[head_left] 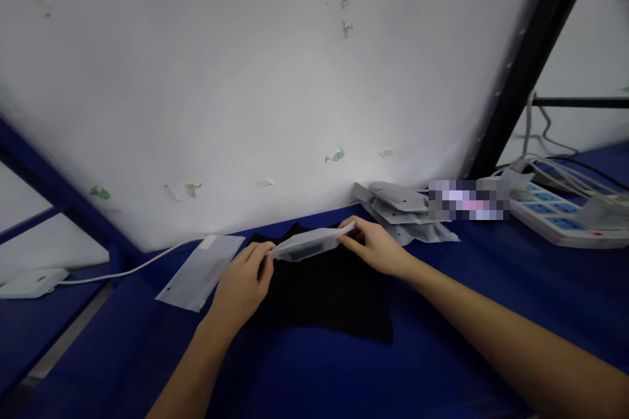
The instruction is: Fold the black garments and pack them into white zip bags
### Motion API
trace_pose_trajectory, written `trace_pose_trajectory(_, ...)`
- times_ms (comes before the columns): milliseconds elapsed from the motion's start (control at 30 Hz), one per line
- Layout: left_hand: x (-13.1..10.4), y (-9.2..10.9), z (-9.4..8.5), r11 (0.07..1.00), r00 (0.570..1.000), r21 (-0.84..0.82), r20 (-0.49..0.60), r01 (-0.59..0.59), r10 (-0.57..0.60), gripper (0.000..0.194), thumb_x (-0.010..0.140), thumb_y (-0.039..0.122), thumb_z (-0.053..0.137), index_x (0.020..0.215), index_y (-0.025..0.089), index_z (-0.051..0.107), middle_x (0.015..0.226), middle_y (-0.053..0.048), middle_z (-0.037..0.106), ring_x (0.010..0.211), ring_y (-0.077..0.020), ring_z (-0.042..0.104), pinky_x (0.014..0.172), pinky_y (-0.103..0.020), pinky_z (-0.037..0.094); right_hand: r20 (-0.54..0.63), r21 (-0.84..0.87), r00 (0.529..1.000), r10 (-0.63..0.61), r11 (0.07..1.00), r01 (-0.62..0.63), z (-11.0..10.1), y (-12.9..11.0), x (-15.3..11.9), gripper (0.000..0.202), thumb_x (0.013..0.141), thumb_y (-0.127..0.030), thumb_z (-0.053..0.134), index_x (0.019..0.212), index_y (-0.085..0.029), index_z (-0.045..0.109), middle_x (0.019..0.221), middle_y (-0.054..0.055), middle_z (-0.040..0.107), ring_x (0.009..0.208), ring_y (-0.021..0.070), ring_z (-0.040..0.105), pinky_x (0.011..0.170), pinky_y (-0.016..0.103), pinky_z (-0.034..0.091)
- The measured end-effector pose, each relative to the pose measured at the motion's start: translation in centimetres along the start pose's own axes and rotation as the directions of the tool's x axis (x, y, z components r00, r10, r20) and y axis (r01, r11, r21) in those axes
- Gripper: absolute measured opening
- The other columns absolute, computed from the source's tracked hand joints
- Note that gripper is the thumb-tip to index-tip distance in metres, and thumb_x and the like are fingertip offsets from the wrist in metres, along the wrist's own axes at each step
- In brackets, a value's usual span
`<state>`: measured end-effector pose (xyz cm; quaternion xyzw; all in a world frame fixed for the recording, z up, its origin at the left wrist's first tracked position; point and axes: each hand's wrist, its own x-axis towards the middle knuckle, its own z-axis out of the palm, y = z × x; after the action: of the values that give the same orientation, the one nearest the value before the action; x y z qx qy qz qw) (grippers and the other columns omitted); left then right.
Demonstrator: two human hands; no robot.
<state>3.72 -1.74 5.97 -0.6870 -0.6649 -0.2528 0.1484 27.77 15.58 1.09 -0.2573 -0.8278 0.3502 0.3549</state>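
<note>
Between my two hands is a frosted plastic bag (309, 245) with something dark showing through its side. My left hand (244, 283) pinches the bag's left end, and my right hand (372, 243) pinches its right end. The bag is held nearly edge-on, above a black cloth (329, 304) spread on the blue table. Just left of my left hand lies another flat frosted zip bag (199, 272). Beyond my right hand, a stack of filled frosted bags (400, 206) rests against the wall.
A white power strip (565, 213) with blue sockets and tangled cables sits at the right. A white cable (132, 270) runs left to a white box (34, 283). The white wall panel (275, 78) stands behind the blue table (314, 380), with a dark frame post (531, 65) at right.
</note>
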Motion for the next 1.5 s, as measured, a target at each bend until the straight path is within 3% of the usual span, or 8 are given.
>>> trace_pose_trajectory(267, 0.0, 0.0, 0.0, 0.992, 1.0, -0.127, 0.022, -0.006, 0.009, 0.017, 0.097, 0.025, 0.047, 0.1, 0.023, 0.064, 0.094, -0.002, 0.07, 0.079, -0.0158, 0.066, 0.072, -0.03, 0.053, -0.16, -0.107, 0.987, -0.032, 0.994, 0.015, -0.4, -0.4, 0.1, 0.024, 0.089, -0.033, 0.06, 0.109, -0.02, 0.061, 0.09, 0.006, 0.068, 0.077, 0.0204, 0.064, 0.071, 0.037, 0.053)
trace_pose_trajectory(467, -0.1, -0.3, 0.1, 0.991, 1.0, -0.137, 0.031, 0.009, -0.005, 0.019, 0.097, 0.024, 0.046, 0.093, 0.023, 0.064, 0.088, -0.002, 0.068, 0.077, -0.0159, 0.064, 0.07, -0.03, 0.05, -0.123, -0.047, 0.979, -0.165, 0.986, 0.16, -0.9, -0.6, 0.2, 0.017, 0.091, -0.034, 0.059, 0.084, -0.021, 0.066, 0.1, 0.007, 0.068, 0.089, 0.0207, 0.063, 0.078, 0.037, 0.051)
trace_pose_trajectory(667, 0.0, -0.4, 0.4, 0.958, 0.99, -0.25, 0.007, 0.138, -0.141, 0.017, 0.097, 0.024, 0.047, 0.092, 0.022, 0.063, 0.083, 0.0, 0.067, 0.071, -0.0144, 0.063, 0.068, -0.029, 0.05, 0.044, 0.067, 0.998, 0.036, 0.997, -0.039, -0.2, 0.6, 0.2, 0.043, 0.083, -0.034, 0.07, 0.124, -0.022, 0.063, 0.095, 0.005, 0.07, 0.079, 0.0195, 0.064, 0.075, 0.038, 0.054)
trace_pose_trajectory(867, 0.1, 0.4, 0.1, 0.871, 0.955, -0.439, -0.082, 0.221, -0.284, 0.013, 0.094, 0.03, 0.055, 0.095, 0.021, 0.064, 0.089, -0.001, 0.069, 0.068, -0.0138, 0.068, 0.066, -0.028, 0.057, 0.058, -0.052, 0.98, -0.191, 0.98, 0.194, -0.8, -1.7, -0.3, 0.01, 0.085, -0.032, 0.068, 0.087, -0.023, 0.072, 0.088, 0.004, 0.07, 0.093, 0.0238, 0.062, 0.089, 0.044, 0.049)
trace_pose_trajectory(1033, 0.3, 0.9, 0.2, 0.751, 0.91, -0.595, -0.075, 0.288, -0.408, 0.018, 0.091, 0.037, 0.06, 0.095, 0.019, 0.063, 0.085, -0.002, 0.07, 0.074, -0.0168, 0.071, 0.068, -0.03, 0.062, 0.18, 0.359, 0.973, -0.144, 0.931, 0.071, 0.2, -3.2, -1.4, 0.056, 0.079, -0.038, 0.076, 0.13, -0.025, 0.059, 0.125, 0.008, 0.066, 0.11, 0.0247, 0.063, 0.096, 0.044, 0.051)
trace_pose_trajectory(1133, 0.2, 0.7, 0.5, 0.718, 0.909, -0.625, -0.031, 0.307, -0.416, 0.023, 0.091, 0.039, 0.06, 0.102, 0.019, 0.063, 0.091, -0.003, 0.069, 0.084, -0.018, 0.071, 0.075, -0.033, 0.063, 0.243, 0.495, 0.963, -0.119, 0.869, -0.018, 1.2, -3.3, -1.6, 0.05, 0.084, -0.039, 0.071, 0.131, -0.025, 0.06, 0.124, 0.006, 0.068, 0.112, 0.0247, 0.064, 0.099, 0.044, 0.051)
trace_pose_trajectory(1333, 0.2, 0.4, 0.3, 0.83, 0.934, -0.447, 0.035, 0.332, -0.355, 0.045, 0.095, 0.038, 0.051, 0.137, 0.023, 0.044, 0.114, -0.006, 0.066, 0.094, -0.0185, 0.068, 0.083, -0.036, 0.059, -0.109, 0.311, 0.992, -0.058, 0.946, 0.089, -1.3, -3.0, -0.6, 0.031, 0.087, -0.039, 0.067, 0.113, -0.023, 0.071, 0.108, 0.005, 0.075, 0.1, 0.0258, 0.07, 0.09, 0.043, 0.057)
trace_pose_trajectory(1500, -0.3, 0.8, 0.4, 0.973, 0.964, -0.137, 0.218, 0.183, -0.15, 0.038, 0.096, 0.037, 0.045, 0.131, 0.023, 0.054, 0.128, -0.008, 0.062, 0.118, -0.0235, 0.059, 0.103, -0.043, 0.047, -0.437, -0.324, 0.826, -0.355, 0.919, 0.224, -5.8, -2.2, 0.2, 0.043, 0.092, -0.024, 0.055, 0.135, -0.026, 0.059, 0.133, 0.007, 0.064, 0.119, 0.0274, 0.061, 0.104, 0.048, 0.048)
